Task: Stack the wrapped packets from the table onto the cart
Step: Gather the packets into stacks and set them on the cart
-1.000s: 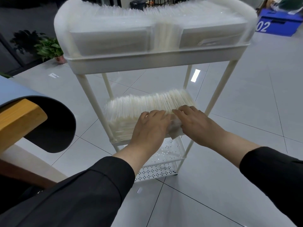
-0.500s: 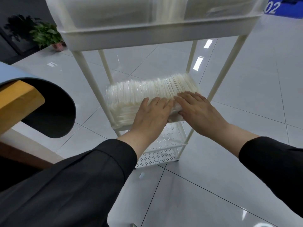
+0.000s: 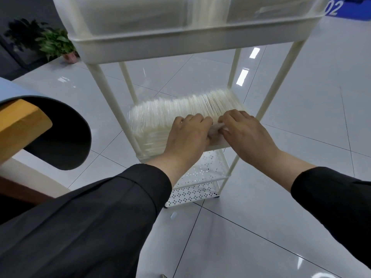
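Observation:
A white three-tier cart (image 3: 100, 81) stands in front of me. Its middle shelf holds a dense row of upright clear-wrapped packets (image 3: 170, 111). My left hand (image 3: 186, 135) lies on the row's near side with its fingers curled into the packets. Beside it, my right hand (image 3: 245, 133) also curls its fingers down into the row. Between the two hands a small bunch of packets (image 3: 215, 128) is pinched. The top tray (image 3: 180, 45) carries clear bins of more packets. Nothing lies on the perforated bottom shelf (image 3: 202, 177).
The table's corner (image 3: 22, 125), wood with a grey-blue top, juts in at the left. A potted plant (image 3: 56, 45) stands far left on the tiled floor. A blue box (image 3: 339, 7) sits at the top right. A small scrap (image 3: 173, 215) lies on the floor near the cart.
Both hands went from lying flat on the packet row to curling their fingers into it. The view has tilted down and come closer to the cart.

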Action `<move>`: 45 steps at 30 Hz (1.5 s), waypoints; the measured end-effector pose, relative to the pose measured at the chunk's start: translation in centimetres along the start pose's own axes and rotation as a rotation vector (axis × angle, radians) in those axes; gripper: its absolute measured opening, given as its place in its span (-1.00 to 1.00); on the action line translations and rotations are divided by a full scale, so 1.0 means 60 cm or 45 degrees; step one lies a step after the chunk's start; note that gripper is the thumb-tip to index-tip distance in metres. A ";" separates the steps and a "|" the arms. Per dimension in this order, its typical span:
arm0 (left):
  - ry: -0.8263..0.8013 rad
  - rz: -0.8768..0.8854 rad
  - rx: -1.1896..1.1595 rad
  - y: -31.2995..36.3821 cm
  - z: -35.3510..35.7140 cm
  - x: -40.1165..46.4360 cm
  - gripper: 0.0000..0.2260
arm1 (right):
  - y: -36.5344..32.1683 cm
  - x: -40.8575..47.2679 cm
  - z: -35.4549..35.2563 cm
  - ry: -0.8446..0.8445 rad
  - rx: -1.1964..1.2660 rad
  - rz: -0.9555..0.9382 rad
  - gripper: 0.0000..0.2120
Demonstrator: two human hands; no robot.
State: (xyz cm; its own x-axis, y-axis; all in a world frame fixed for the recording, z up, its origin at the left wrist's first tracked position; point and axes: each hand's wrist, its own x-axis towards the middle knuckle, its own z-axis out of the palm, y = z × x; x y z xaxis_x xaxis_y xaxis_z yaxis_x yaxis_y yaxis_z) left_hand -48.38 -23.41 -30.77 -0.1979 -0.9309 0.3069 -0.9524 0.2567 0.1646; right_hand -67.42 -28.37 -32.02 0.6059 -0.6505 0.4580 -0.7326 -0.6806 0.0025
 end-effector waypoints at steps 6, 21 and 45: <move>0.080 -0.052 -0.014 -0.007 -0.011 0.012 -0.93 | 0.005 0.008 -0.020 0.036 0.078 -0.011 -0.94; 0.052 -0.023 0.003 -0.003 0.001 -0.009 -0.92 | 0.007 -0.006 -0.008 -0.133 -0.039 -0.027 -0.83; -0.241 -0.111 0.096 0.017 -0.018 -0.028 -0.42 | 0.010 -0.058 0.019 -0.221 -0.124 -0.023 -0.43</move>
State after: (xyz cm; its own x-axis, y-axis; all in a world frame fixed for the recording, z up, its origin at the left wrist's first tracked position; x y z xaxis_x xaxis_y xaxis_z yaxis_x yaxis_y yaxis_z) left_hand -48.79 -21.32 -30.10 -0.1472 -0.9828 0.1120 -0.9811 0.1594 0.1100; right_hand -69.62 -26.85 -34.61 0.6573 -0.6928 0.2967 -0.7427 -0.6622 0.0992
